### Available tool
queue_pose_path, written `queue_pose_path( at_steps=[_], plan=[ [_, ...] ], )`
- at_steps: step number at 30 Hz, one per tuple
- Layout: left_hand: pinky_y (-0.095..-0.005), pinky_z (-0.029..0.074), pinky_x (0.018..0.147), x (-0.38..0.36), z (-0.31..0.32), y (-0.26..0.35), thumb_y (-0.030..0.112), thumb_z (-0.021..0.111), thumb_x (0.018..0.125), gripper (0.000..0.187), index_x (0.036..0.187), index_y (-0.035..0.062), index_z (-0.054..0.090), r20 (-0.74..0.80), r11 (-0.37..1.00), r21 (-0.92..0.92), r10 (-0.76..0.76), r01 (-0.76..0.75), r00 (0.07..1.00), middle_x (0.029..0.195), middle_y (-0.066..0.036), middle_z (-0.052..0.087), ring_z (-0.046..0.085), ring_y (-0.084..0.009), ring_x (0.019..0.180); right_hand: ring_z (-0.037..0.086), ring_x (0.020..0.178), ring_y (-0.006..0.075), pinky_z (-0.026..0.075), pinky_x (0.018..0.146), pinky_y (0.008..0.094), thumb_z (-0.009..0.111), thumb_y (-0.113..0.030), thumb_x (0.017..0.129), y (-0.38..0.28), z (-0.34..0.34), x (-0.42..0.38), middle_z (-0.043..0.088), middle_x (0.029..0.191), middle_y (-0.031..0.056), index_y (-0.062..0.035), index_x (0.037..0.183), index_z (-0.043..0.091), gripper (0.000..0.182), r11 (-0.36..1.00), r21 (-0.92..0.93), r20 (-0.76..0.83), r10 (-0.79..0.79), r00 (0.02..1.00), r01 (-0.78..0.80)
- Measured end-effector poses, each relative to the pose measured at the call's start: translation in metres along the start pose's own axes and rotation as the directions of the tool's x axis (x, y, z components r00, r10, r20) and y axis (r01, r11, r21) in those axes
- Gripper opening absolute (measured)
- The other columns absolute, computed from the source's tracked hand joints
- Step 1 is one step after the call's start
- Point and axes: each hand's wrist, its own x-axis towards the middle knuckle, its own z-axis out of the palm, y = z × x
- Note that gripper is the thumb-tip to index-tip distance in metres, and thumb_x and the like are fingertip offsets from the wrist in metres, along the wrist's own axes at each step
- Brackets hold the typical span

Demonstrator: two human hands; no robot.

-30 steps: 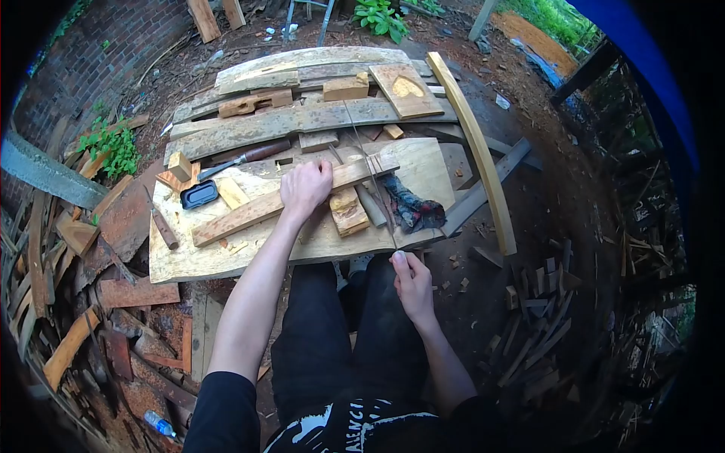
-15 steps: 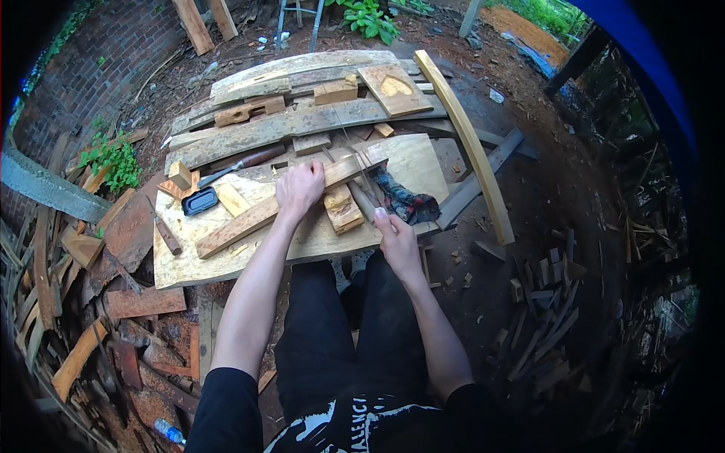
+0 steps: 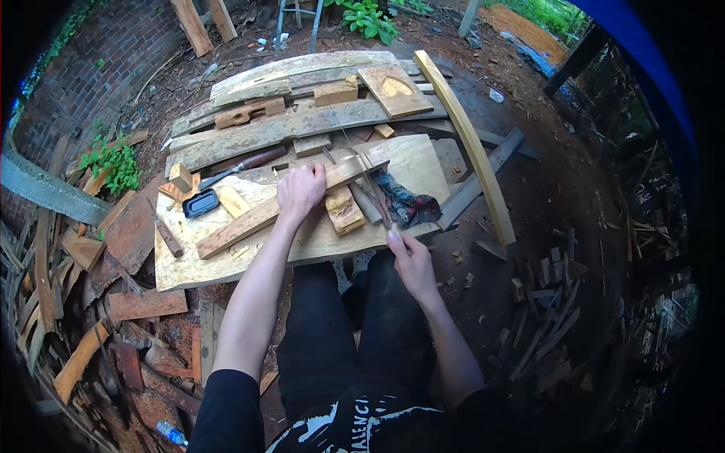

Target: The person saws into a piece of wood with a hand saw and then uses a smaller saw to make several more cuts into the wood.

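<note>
My left hand (image 3: pixel 302 189) is closed over a long wooden bar (image 3: pixel 253 225), pressing it down on the thick workbench plank (image 3: pixel 215 264). The bar lies at a slant, its right part over a small wood block (image 3: pixel 344 211). My right hand (image 3: pixel 412 260) grips the near end of a thin bow saw (image 3: pixel 384 208), its handle mostly hidden by the fingers. The saw crosses the bar close to its right end; whether it has cut in is too fine to see. A dark patterned cloth (image 3: pixel 408 200) lies crumpled right of the saw.
Left on the bench are a chisel (image 3: pixel 243 164), a black tray (image 3: pixel 200 203) and a pointed tool with a wooden handle (image 3: pixel 168 238). A board with a heart-shaped recess (image 3: pixel 395 87) sits behind. A long batten (image 3: pixel 468 143) crosses the right side; scrap wood (image 3: pixel 544 302) litters the ground.
My right hand has moved down and to the right, drawing the saw toward me across the bar. My left hand stays in place on the bar.
</note>
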Motion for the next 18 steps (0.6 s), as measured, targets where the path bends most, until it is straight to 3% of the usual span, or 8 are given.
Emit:
queue_pose_path(
  at_steps=[5, 9, 12, 14, 18],
  plan=[
    [-0.0557, 0.054, 0.088, 0.0, -0.002, 0.001, 0.042, 0.041, 0.099, 0.054, 0.098, 0.0027, 0.077, 0.008, 1.0, -0.012, -0.008, 0.008, 1.0, 0.09, -0.032, 0.071, 0.07, -0.0503, 0.09, 0.052, 0.073, 0.0147, 0.046, 0.07, 0.0346, 0.058, -0.051, 0.103, -0.006, 0.013, 0.036, 0.057, 0.072, 0.0127, 0.0046, 0.095, 0.065, 0.056, 0.999, 0.041, 0.028, 0.005, 1.0, -0.006],
    [-0.0548, 0.055, 0.085, 0.0, -0.002, 0.002, 0.04, 0.041, 0.099, 0.053, 0.096, 0.002, 0.078, -0.028, 1.0, -0.015, -0.016, 0.016, 0.999, 0.09, -0.03, 0.072, 0.071, -0.0487, 0.088, 0.051, 0.071, 0.0141, 0.044, 0.068, 0.0336, 0.06, -0.047, 0.103, 0.001, 0.009, 0.013, 0.055, 0.07, 0.0092, 0.0045, 0.095, 0.065, 0.053, 0.999, 0.034, 0.002, 0.006, 1.0, -0.006],
    [-0.0542, 0.056, 0.083, -0.004, -0.005, 0.005, 0.038, 0.041, 0.099, 0.053, 0.093, 0.0008, 0.078, -0.044, 1.0, -0.002, -0.017, 0.017, 0.999, 0.089, -0.029, 0.073, 0.072, -0.0472, 0.086, 0.047, 0.066, 0.0104, 0.04, 0.061, 0.0308, 0.061, -0.044, 0.103, 0.005, -0.009, -0.023, 0.051, 0.068, 0.0034, 0.0035, 0.095, 0.066, 0.049, 0.993, 0.112, 0.027, -0.023, 0.999, 0.02],
    [-0.0543, 0.056, 0.083, -0.003, -0.006, 0.006, 0.038, 0.041, 0.099, 0.053, 0.092, 0.0004, 0.078, -0.045, 1.0, 0.005, -0.011, 0.011, 0.999, 0.089, -0.029, 0.073, 0.072, -0.0469, 0.085, 0.044, 0.06, 0.006, 0.036, 0.055, 0.0284, 0.062, -0.043, 0.104, 0.002, -0.018, -0.04, 0.049, 0.067, -0.0011, 0.0024, 0.095, 0.066, 0.047, 0.989, 0.09, 0.048, 0.109, 0.993, -0.113],
    [-0.0543, 0.056, 0.083, -0.003, -0.006, 0.004, 0.038, 0.041, 0.1, 0.054, 0.091, 0.0002, 0.078, -0.022, 1.0, 0.01, 0.006, -0.006, 1.0, 0.087, -0.029, 0.072, 0.072, -0.0468, 0.084, 0.042, 0.057, 0.0037, 0.032, 0.051, 0.0284, 0.061, -0.045, 0.104, 0.003, -0.016, -0.036, 0.047, 0.065, -0.0027, 0.0016, 0.092, 0.066, 0.049, 0.992, 0.096, 0.041, 0.079, 0.996, -0.083]
  ],
)
